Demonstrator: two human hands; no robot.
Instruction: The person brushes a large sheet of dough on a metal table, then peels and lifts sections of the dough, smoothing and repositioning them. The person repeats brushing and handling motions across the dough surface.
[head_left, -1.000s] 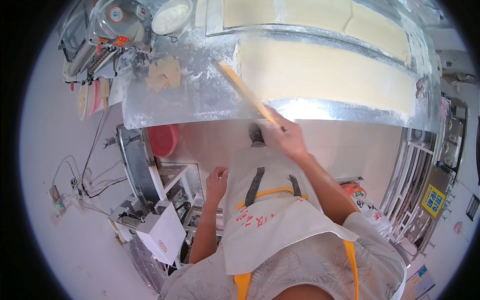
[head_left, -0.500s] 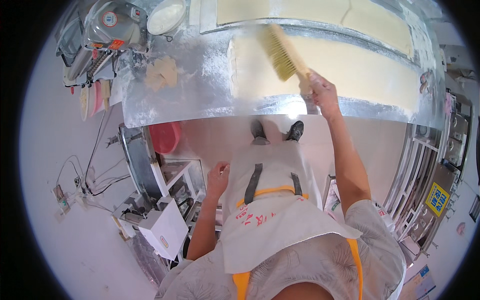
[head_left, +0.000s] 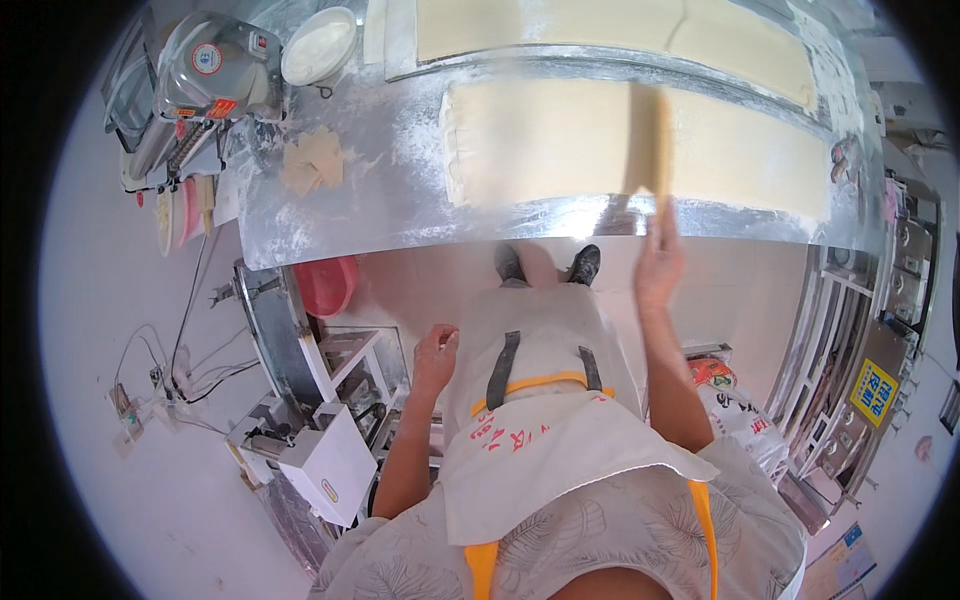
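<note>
My right hand (head_left: 660, 268) is closed round the handle of a wooden bench brush (head_left: 663, 135). The brush, smeared by motion, stands nearly upright in the head view, its bristles to the left, over a long pale dough sheet (head_left: 550, 140). Whether the bristles touch the dough I cannot tell. The sheet lies along the near part of a floured metal table (head_left: 390, 215). Down by the left side of my apron hangs my left hand (head_left: 436, 357), fingers curled in and nothing visible in them.
A second dough sheet (head_left: 600, 30) lies farther back. Dough scraps (head_left: 313, 162) and a white bowl of flour (head_left: 320, 47) are on the table's left, near a machine with a clear cover (head_left: 215, 70). A red basin (head_left: 327, 286) sits below; racks (head_left: 840, 330) stand at right.
My right hand has swung the brush rightward across the near dough sheet, turning it from a slant to nearly upright. My left hand stays by the apron.
</note>
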